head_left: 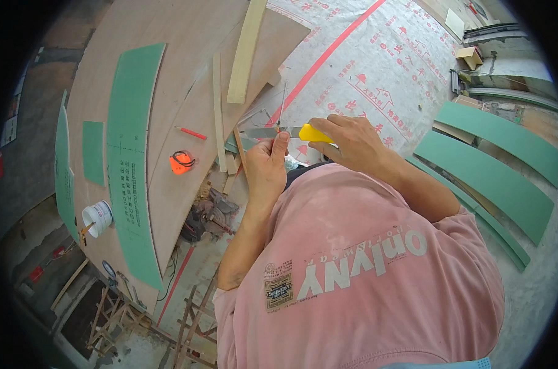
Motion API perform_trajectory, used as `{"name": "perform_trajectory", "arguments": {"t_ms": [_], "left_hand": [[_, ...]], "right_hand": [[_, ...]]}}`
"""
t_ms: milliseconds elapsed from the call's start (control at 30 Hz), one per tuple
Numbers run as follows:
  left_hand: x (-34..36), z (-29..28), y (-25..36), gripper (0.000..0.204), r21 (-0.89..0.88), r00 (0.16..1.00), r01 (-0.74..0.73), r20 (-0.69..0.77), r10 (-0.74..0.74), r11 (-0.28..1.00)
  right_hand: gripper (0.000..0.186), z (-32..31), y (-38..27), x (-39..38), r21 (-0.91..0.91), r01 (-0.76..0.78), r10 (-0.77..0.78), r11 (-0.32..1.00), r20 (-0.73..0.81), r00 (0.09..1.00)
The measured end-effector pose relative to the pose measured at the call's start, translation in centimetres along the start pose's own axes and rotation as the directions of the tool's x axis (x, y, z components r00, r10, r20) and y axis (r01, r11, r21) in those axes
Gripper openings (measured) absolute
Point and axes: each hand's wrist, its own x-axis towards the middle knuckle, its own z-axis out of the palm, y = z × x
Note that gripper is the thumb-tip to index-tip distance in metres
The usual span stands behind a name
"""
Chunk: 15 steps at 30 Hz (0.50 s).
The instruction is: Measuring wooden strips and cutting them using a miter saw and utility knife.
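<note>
My right hand [353, 141] grips the yellow handle [314, 134] of a knife-like tool. A flat grey strip [260, 132], apparently its blade, shows to the left, past my left thumb. My left hand [270, 163] is closed, thumb raised, pinching a thin pencil-like stick [282, 106] against the tool. The fingertips hide where the stick and blade meet. Both hands are close together in front of my chest, above the gap beside a large wooden sheet [187, 74].
On the sheet lie a curved green board [128, 166], a small green piece [94, 152], an orange tape measure [181, 162], a red marker-like stick [193, 133], wood strips [247, 52] and a white tub [97, 218]. Curved green boards [485, 175] rest at the right.
</note>
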Motion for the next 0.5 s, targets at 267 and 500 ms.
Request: {"name": "perform_trajectory", "arguments": {"t_ms": [267, 500], "left_hand": [[-0.1, -0.1, 1.4, 0.050, -0.308, 0.966, 0.223, 0.200, -0.166, 0.925], [-0.1, -0.4, 0.1, 0.048, -0.409, 0.944, 0.273, 0.289, -0.160, 0.871]], "right_hand": [[0.034, 0.2, 0.0, 0.1, 0.019, -0.004, 0.004, 1.000, -0.014, 1.000], [0.034, 0.5, 0.2, 0.1, 0.024, 0.018, -0.018, 1.000, 0.004, 1.000]]}}
